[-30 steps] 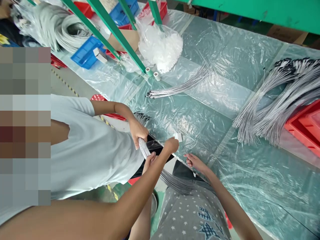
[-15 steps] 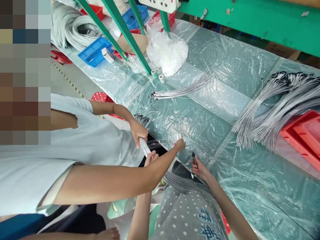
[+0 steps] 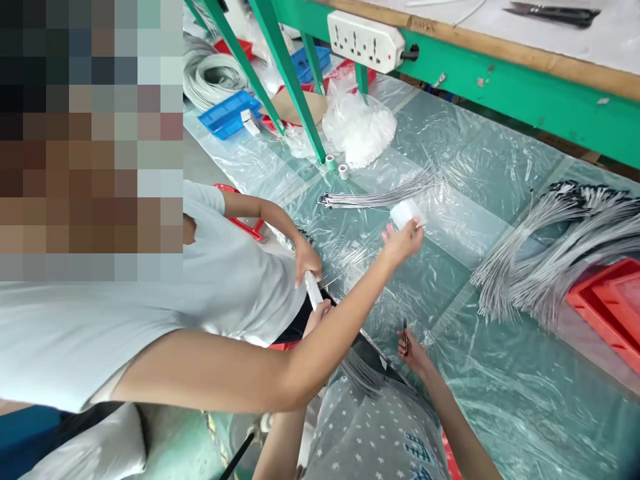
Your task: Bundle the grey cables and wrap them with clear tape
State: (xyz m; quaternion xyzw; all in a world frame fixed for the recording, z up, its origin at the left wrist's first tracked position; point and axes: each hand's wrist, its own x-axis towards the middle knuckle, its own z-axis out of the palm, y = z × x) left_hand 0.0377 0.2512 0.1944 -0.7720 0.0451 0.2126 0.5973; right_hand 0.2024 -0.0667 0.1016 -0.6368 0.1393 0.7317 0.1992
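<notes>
At the near edge of the table [image 3: 505, 380], I have the left hand [image 3: 318, 319] around the bundle [image 3: 313, 291], its fingers curled in on the wires, though a forearm crossing in front hides part of that grip from me. The right hand [image 3: 413, 351] holds the snips [image 3: 405, 335] over the table edge, tips pointing away from the body; whether the blades are parted I cannot tell.

The bundle runs slantwise from the co-worker's nearer grip, a hand [image 3: 307, 259] clasped round its upper part, to my left; grey wire ends [image 3: 363, 373] lie over the lap. The co-worker's other hand [image 3: 403, 244] has the white roll [image 3: 404, 213], well apart from the bundle.

I judge the step in hand to be wrapping the bundle; whether a strip joins it to the roll is too faint to make out. The next move, I think, calls for a steady left hold and, if there is a strip to cut, the snips brought close, clear of those fingers.
</notes>
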